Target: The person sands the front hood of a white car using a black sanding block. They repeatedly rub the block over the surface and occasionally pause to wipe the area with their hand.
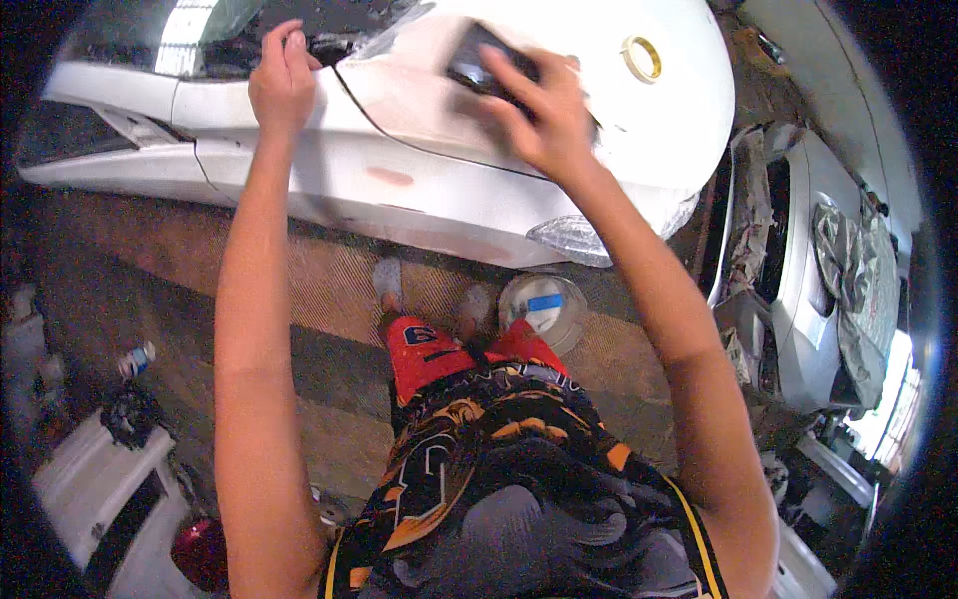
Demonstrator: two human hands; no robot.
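My right hand point(544, 105), smeared by motion, grips a black sanding block point(489, 62) against the white car hood point(419, 100). Around the block the paint is dulled with a pinkish-beige tint. Over the base of the masked windshield point(344, 18) is my left hand point(285, 85). Its fingers stretch forward with the thumb apart, and I see nothing in them. Farther right on the hood lies a roll of yellow masking tape point(642, 60). Below it, the headlight point(571, 240) is covered with clear film.
A round bucket point(569, 334) with a blue item point(545, 301) in or on it stands by my feet. To the right is a silver car point(798, 270) partly draped with grey sheeting point(848, 290). Loose white body panels point(100, 479) lie at the lower left.
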